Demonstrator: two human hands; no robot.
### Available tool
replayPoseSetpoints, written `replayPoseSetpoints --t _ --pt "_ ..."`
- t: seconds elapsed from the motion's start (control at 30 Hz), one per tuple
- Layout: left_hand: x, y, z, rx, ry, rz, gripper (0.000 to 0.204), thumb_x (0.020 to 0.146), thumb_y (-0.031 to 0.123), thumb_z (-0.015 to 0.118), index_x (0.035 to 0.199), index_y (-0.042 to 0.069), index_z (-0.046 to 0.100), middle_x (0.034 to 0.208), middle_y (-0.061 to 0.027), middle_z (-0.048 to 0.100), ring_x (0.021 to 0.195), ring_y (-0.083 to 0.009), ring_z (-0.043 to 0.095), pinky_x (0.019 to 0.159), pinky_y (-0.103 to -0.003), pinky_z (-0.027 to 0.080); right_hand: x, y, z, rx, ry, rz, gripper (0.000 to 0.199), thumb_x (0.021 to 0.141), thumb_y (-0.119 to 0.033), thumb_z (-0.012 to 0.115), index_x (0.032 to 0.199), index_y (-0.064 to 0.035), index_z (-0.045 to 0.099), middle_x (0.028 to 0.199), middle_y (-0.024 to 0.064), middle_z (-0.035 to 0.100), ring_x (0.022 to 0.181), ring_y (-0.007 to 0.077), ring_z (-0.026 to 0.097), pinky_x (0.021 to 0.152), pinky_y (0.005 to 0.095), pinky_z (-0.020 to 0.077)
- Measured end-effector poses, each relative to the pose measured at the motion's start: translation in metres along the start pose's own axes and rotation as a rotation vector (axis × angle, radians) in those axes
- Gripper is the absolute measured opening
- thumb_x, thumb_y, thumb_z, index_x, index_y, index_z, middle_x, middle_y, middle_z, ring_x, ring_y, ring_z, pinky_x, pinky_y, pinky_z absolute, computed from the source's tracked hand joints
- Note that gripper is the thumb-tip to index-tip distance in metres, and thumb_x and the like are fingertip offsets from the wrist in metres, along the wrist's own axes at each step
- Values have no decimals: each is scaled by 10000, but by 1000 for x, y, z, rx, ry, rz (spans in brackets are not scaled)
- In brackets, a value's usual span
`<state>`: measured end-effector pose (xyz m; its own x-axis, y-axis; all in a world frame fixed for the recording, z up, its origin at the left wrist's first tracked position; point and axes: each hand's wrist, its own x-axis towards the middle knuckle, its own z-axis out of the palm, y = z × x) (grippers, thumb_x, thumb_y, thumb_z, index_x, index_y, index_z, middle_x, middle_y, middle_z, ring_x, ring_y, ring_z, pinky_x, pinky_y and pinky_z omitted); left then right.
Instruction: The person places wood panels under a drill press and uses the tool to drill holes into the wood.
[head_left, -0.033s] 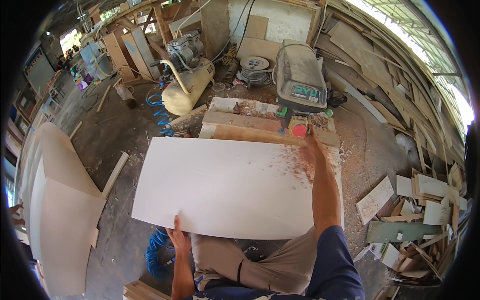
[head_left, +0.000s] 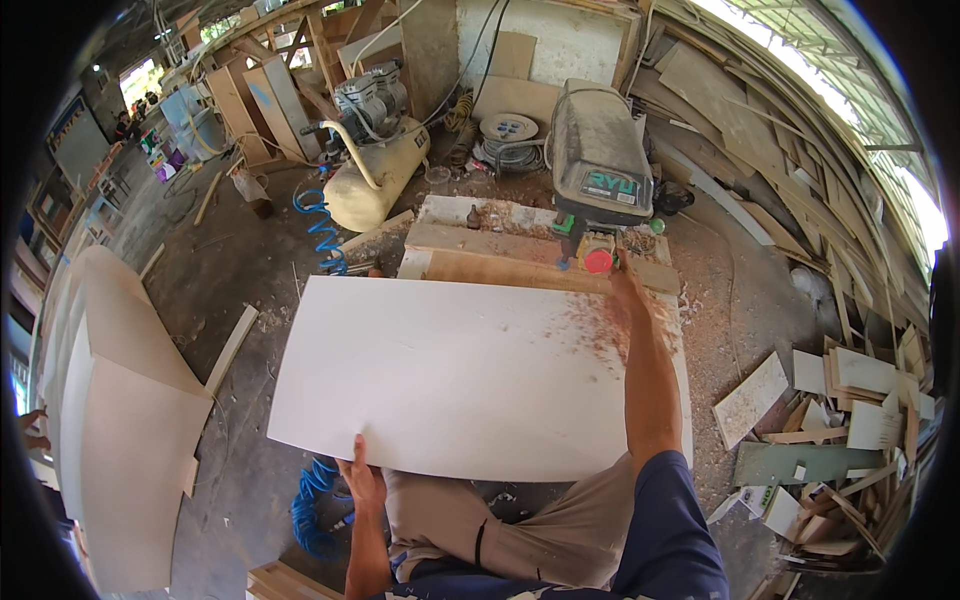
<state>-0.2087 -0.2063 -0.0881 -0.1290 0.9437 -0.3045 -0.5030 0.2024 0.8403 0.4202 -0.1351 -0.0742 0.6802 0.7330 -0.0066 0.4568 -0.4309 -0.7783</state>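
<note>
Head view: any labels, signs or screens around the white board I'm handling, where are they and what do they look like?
Label: on the front of the grey machine beyond the board's far edge; a dark rectangle with green lettering.
Red knob: below that label, by the right hand; round, no marking legible.
Small tags: on scrap boards on the floor at right; too small to describe.
No screens in view.
</note>
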Motion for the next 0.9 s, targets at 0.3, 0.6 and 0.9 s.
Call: replayPoseSetpoints --t 0.3,0.6,0.9 --pt "-40 -21 26 199 -177 -227 422 931 168 732 1298 56 557 1149 -40 660 983 -190 636 775 -329 533 2 2 -5 -154 -38 -23 541 1020 -260 481 1543 -166 382 1432 194 556 1247 332 577 1011 375 433" --pt "-87 -60 60 357 -124 -606 401 960 219 704 1260 8 543 1183 -111 649 980 -240 690 696 -360 613 -12 -6 12 -48 75 -161 432 996 -289 434 1423 -232 470 1199 217 682 1154 478 599 1004 504 450" --pt "-127 -131 113 102 -46 -771 481 990 229 657 1300 -59 428 1226 -198 601 1058 -328 669 859 -429 634 -12 -14 14 69 -47 -172 492 991 -299 465 1463 -165 449 1263 234 653 1229 458 570 1036 478 429"
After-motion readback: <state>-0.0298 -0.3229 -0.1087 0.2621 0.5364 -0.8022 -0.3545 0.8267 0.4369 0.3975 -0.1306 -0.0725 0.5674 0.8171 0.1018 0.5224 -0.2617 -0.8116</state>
